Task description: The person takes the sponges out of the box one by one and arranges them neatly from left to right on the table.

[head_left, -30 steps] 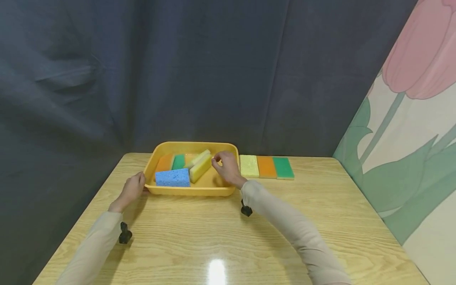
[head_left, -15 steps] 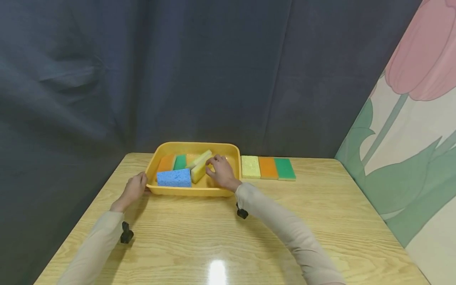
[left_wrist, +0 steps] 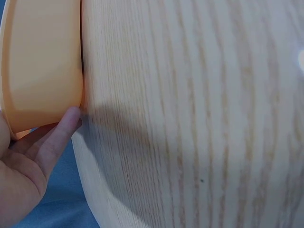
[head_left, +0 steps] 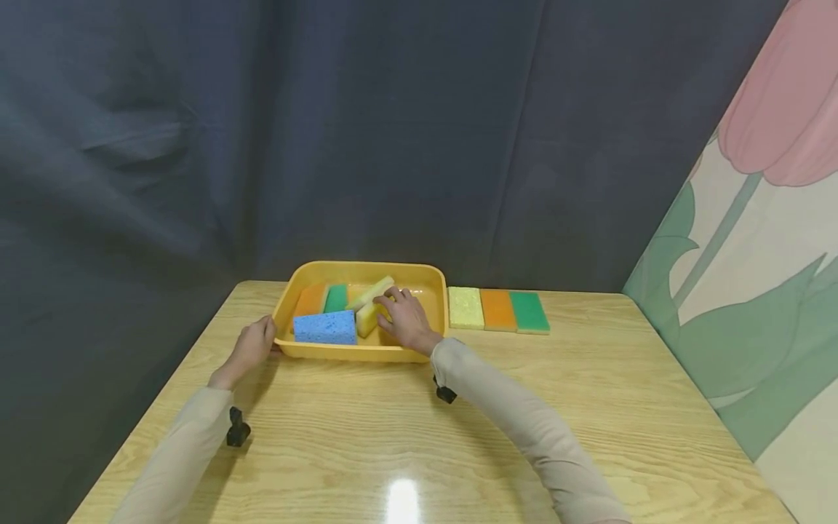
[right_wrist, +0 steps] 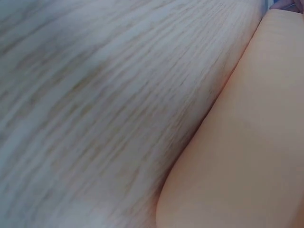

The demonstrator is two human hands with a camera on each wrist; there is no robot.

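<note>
A yellow plastic tray (head_left: 353, 352) stands near the table's back edge. My left hand (head_left: 251, 346) grips its front left corner; in the left wrist view, the fingers (left_wrist: 59, 137) lie against the underside. Inside the tray are a blue sponge (head_left: 325, 327), an orange sponge (head_left: 310, 298), a green sponge (head_left: 336, 298) and two yellow ones. My right hand (head_left: 406, 320) reaches over the tray's front side, its bent fingers and thumb about the nearer yellow sponge (head_left: 366, 319). The other yellow sponge (head_left: 369, 291) leans behind it. The right wrist view shows only the tray's outer wall (right_wrist: 237, 137) and wood.
Right of the tray, a pale yellow sponge (head_left: 465, 307), an orange sponge (head_left: 498, 310) and a green sponge (head_left: 529, 313) lie flat in a row, edge to edge. A dark curtain (head_left: 393, 131) hangs behind the wooden table (head_left: 340, 422). A flower-painted wall (head_left: 753, 306) rises at the right.
My right hand has moved left from the tray's right part to the nearer yellow sponge, its fingers now over it. The left hand keeps its grip on the tray's corner.
</note>
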